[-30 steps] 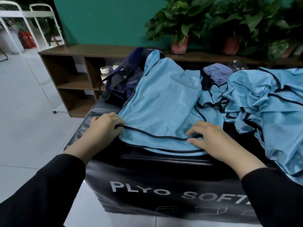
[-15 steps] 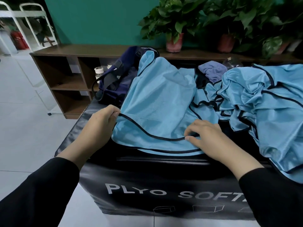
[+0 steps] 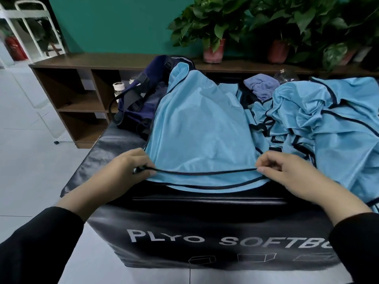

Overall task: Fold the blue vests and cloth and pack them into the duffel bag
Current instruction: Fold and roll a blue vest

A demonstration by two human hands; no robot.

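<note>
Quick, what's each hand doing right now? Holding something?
Left hand: pinching the black-trimmed near edge of the blue vest.
Right hand: pinching the same edge at its other end.

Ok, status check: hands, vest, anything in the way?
Left hand, right hand pinch vest hem, spread flat. Duffel bag behind. Unfolded pile crowds right.

Teal wall (image 3: 123, 23); brown shelf unit (image 3: 78, 87); potted plants (image 3: 213, 27); pale tiled floor (image 3: 26, 150); possibly white rack (image 3: 30, 27).
</note>
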